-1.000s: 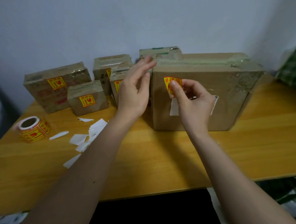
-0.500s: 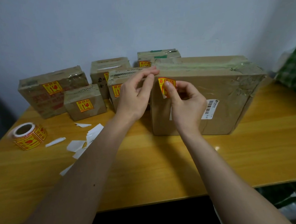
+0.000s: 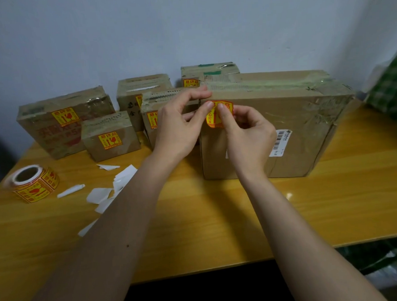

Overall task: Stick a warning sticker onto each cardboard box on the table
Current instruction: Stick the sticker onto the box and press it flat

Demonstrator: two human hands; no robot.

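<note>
A yellow-and-red warning sticker (image 3: 215, 120) lies curved against the upper left of the front face of the large cardboard box (image 3: 295, 122). My left hand (image 3: 180, 126) pinches its upper left corner, thumb tip on the sticker and forefinger stretched along the box's top edge. My right hand (image 3: 249, 134) holds the sticker from the right, forefinger tip on its top and the other fingers curled. Several smaller boxes stand to the left, such as the flat box (image 3: 42, 131) and the small box (image 3: 110, 141), each showing a sticker on its front.
A roll of warning stickers (image 3: 32, 184) lies at the left of the wooden table (image 3: 333, 200). White backing scraps (image 3: 98, 194) are scattered near my left forearm. A barcode label (image 3: 281, 142) is on the large box. A green checked object (image 3: 392, 89) sits at the far right.
My left thumb has come onto the sticker's left corner. The white backing strip that hung below the sticker a second ago is no longer seen hanging.
</note>
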